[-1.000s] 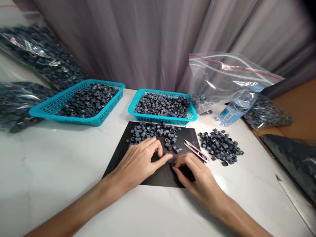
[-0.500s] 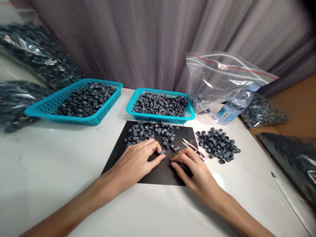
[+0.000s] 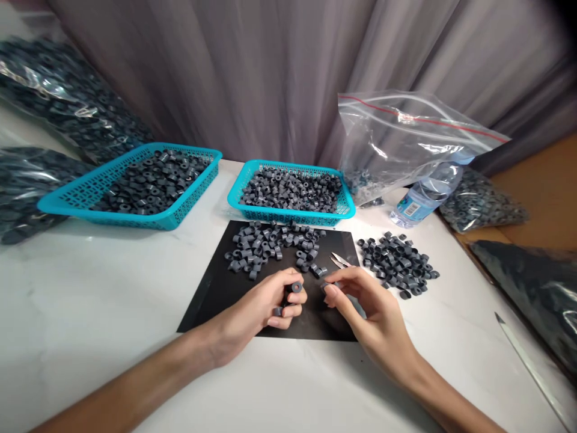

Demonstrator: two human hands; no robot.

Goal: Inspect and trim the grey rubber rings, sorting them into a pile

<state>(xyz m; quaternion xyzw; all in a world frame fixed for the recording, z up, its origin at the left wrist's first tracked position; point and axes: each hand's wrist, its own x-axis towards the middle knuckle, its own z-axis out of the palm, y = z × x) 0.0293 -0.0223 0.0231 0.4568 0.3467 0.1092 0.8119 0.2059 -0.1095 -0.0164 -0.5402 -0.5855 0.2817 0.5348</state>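
My left hand is closed above the black mat. Between its thumb and forefinger sits a short dark grey plastic sleeve, its round hole facing me, and another grey piece shows under the curled fingers. My right hand pinches a small dark grey piece, mostly covered by the fingertips. Beyond both hands a heap of grey sleeves covers the far part of the mat. Thread snips lie beside my right hand, their handles hidden behind it.
Two turquoise baskets of grey pieces stand at the back. Right of the mat is a loose pile. A zip bag, a water bottle and a knife-like blade are farther right; filled bags stand left.
My left hand has turned palm-inward and lifted, now showing the sleeve end-on with another piece in the fingers. My right hand has risen slightly, its fingertips still together, and covers the snips' handles.
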